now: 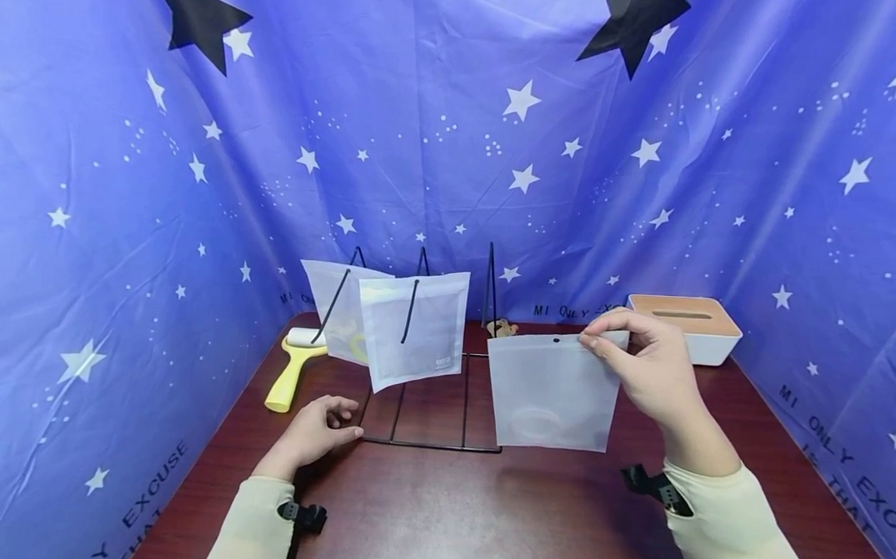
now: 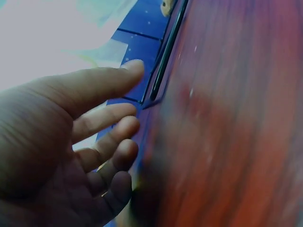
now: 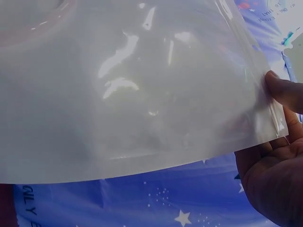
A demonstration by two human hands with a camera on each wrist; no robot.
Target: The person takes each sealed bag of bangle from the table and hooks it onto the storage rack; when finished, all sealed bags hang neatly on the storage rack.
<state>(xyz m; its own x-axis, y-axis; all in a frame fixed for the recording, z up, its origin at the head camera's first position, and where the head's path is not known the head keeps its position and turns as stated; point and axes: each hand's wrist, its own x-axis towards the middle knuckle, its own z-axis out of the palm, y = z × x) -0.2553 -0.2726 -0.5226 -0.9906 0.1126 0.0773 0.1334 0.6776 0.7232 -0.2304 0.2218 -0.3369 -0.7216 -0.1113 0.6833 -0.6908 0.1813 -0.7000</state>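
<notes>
My right hand pinches the top right corner of a frosted plastic bag between thumb and fingers. The bag hangs upright with a small hole near its top edge; a faint ring shape shows inside, its kind unclear. To the left stands a black wire rack with upright prongs. Two similar bags hang from it: a front bag, and behind it a rear bag with something yellowish inside. My left hand is at the rack's front left corner, fingers loosely bent around nothing, thumb near the wire.
A lint roller with a yellow handle lies left of the rack. At the back right is a white tissue box with a wood-coloured lid. A small beige object sits behind the rack. Star-printed blue cloth encloses the table.
</notes>
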